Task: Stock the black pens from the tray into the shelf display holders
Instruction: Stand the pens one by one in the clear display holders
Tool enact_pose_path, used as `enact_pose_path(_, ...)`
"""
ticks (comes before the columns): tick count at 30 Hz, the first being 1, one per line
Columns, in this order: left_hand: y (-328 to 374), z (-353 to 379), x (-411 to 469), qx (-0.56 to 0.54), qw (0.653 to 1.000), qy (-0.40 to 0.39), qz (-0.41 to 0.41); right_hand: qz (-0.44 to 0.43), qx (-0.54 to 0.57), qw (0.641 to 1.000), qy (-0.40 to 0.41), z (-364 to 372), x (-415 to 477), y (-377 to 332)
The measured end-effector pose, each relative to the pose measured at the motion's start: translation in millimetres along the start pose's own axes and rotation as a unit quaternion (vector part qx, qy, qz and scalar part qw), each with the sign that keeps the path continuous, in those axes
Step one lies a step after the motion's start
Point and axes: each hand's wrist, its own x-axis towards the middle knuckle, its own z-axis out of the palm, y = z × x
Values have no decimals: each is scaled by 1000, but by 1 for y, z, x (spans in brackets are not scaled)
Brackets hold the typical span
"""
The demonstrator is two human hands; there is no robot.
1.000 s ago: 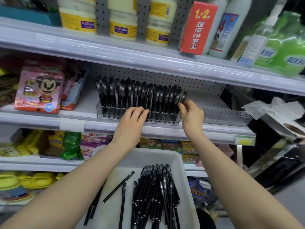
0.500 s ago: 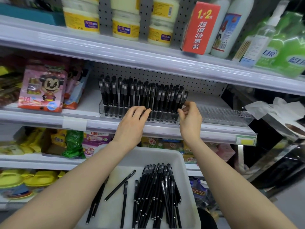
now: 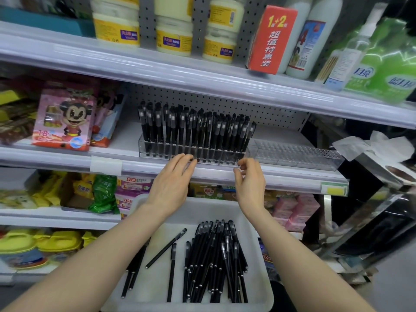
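Note:
A clear display holder (image 3: 153, 152) on the middle shelf is packed with upright black pens (image 3: 193, 129). To its right stands a second clear holder (image 3: 295, 155) with nothing in it. Below, a white tray (image 3: 263, 287) holds a heap of black pens (image 3: 213, 260) and a few loose ones (image 3: 166, 248). My left hand (image 3: 173, 185) has straight fingers whose tips reach the front of the full holder. My right hand (image 3: 249, 181) hovers by that holder's right front corner, fingers loosely curled, holding nothing.
The shelf edge (image 3: 105, 164) carries a blank label strip. A pink cartoon toy box (image 3: 64, 122) stands left of the pens. Jars and bottles fill the upper shelf (image 3: 180, 70); snack packs (image 3: 101, 192) lie on the lower one. Crumpled white paper (image 3: 373, 145) sits at right.
Both hands have drawn back and down from the pens in the holder to its front edge. My right hand let go of the rightmost pen.

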Motion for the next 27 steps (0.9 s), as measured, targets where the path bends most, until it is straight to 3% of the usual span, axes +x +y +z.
enact_pose_path(17,-18,-11,12,20,1000,23,-1,6,-77,997,6,4,13,-4)
enact_pose_path(27,-27,-10,15,18,999,31,-12,18,-63,998,-5,15,14,-9)
